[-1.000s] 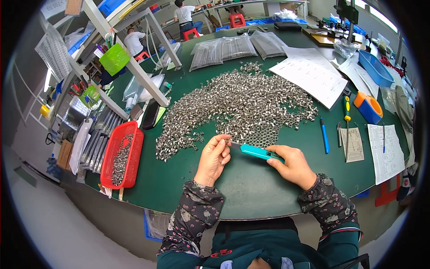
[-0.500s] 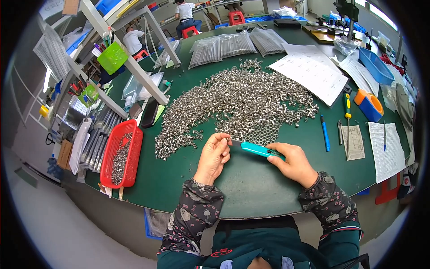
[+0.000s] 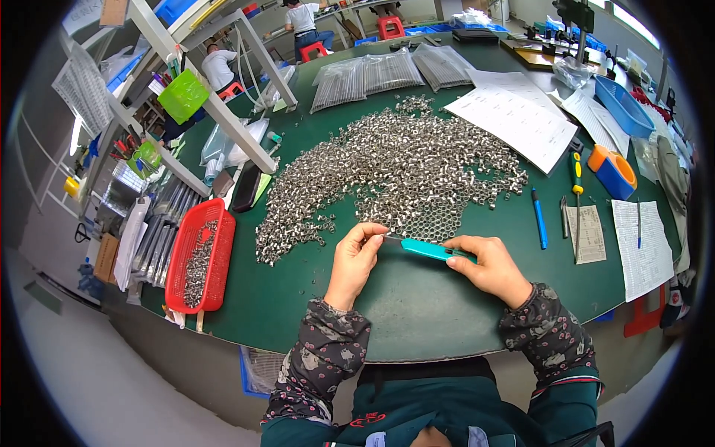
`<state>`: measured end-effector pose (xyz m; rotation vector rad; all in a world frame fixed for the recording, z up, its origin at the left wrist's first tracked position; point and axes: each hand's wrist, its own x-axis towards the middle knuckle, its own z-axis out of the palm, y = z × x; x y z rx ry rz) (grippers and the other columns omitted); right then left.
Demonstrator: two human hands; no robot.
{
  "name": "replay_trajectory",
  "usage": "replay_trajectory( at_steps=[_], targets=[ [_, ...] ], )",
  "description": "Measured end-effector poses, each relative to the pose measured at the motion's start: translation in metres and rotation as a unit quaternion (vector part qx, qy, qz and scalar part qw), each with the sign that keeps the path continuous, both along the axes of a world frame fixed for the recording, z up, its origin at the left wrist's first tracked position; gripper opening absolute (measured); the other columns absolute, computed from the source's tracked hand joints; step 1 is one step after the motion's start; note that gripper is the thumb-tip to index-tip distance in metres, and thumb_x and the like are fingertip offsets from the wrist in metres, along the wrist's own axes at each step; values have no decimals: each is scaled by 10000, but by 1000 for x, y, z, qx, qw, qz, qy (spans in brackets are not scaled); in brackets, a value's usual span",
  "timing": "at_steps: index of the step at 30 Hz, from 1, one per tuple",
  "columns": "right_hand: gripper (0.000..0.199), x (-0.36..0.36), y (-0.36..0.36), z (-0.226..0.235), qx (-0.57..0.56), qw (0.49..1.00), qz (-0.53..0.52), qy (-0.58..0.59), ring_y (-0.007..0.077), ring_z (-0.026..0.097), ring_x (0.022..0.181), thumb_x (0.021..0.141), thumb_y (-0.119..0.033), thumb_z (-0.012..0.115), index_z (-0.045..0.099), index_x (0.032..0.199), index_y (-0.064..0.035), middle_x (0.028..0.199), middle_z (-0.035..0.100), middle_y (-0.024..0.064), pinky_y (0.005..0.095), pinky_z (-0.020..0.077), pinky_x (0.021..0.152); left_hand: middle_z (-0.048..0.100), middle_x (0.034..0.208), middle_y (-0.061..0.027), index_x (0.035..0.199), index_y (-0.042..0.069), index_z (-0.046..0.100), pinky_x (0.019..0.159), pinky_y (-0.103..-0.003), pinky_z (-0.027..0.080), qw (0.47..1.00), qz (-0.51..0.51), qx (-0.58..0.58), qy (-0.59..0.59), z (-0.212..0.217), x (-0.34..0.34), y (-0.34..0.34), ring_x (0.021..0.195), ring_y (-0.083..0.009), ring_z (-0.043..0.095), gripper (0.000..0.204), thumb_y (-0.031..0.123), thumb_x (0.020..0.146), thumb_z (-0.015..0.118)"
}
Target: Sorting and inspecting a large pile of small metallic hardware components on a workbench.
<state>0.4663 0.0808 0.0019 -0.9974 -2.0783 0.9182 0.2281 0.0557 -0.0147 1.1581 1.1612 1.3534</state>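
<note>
My right hand [image 3: 488, 267] is closed round the handle of a teal utility knife [image 3: 426, 249], its thumb and forefinger along the casing. The blade points left and ends at the fingertips of my left hand [image 3: 356, 262]. Thumb and forefinger of that hand are pinched together at the blade's tip; what lies between them is too small to make out. Just beyond both hands, a wide heap of small silvery metal rings [image 3: 387, 164] spreads over the green table [image 3: 432, 313]. Part of the heap's near edge lies as a single flat layer of rings.
A red basket [image 3: 173, 287] holding metal pieces stands left, beside a black phone [image 3: 246, 188]. Right are a blue pen [image 3: 540, 220], a yellow-handled screwdriver [image 3: 576, 175], a tape dispenser [image 3: 614, 175] and papers [image 3: 521, 127]. Bagged rods [image 3: 372, 74] lie behind; a shelf post [image 3: 223, 119] rises left.
The left hand has turned a little and its fingers now close more tightly at the blade's tip. The knife and right hand have shifted only slightly.
</note>
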Motion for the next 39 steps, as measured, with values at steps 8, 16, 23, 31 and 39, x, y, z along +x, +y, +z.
replay_trajectory(
  at_steps=[8, 16, 23, 31, 39],
  targets=[
    [253, -2, -2, 5, 202, 976, -75, 7, 290, 566, 642, 756, -147, 640, 590, 987, -56, 724, 568, 104, 361, 450, 570, 578, 846, -50, 1016, 19, 536, 438, -162, 322, 992, 17, -8, -126, -2, -3, 2, 524, -24, 374, 141, 57, 882, 514],
    [258, -3, -1, 6, -10, 1000, 13, 16, 304, 608, 717, 786, -187, 609, 609, 999, -41, 822, 630, 157, 357, 471, 625, 561, 822, -26, 1003, 23, 539, 430, -155, 310, 991, 18, 1, -135, -1, 1, 2, 524, -10, 360, 126, 65, 889, 508],
    [270, -4, 1, -1, -84, 995, 32, 36, 225, 591, 642, 799, -181, 605, 606, 1024, -32, 782, 628, 143, 318, 461, 608, 505, 745, 17, 994, 19, 550, 444, -173, 309, 986, -19, 34, -161, -8, -1, 3, 519, -27, 346, 121, 65, 886, 518],
    [253, -7, -2, -6, 33, 999, 16, 31, 215, 580, 626, 774, -126, 623, 600, 997, -8, 729, 596, 117, 281, 449, 560, 561, 842, -17, 984, 21, 560, 460, -185, 316, 967, -39, 6, -253, -16, -3, 3, 543, -51, 358, 125, 80, 876, 540],
    [290, -4, -4, 3, 240, 966, -91, -21, 276, 550, 630, 735, -126, 652, 569, 1006, -64, 709, 542, 86, 364, 432, 546, 564, 857, -46, 1007, 28, 537, 469, -184, 336, 959, -8, -21, -284, -11, -3, 3, 597, -64, 405, 132, 84, 888, 519]
  ],
)
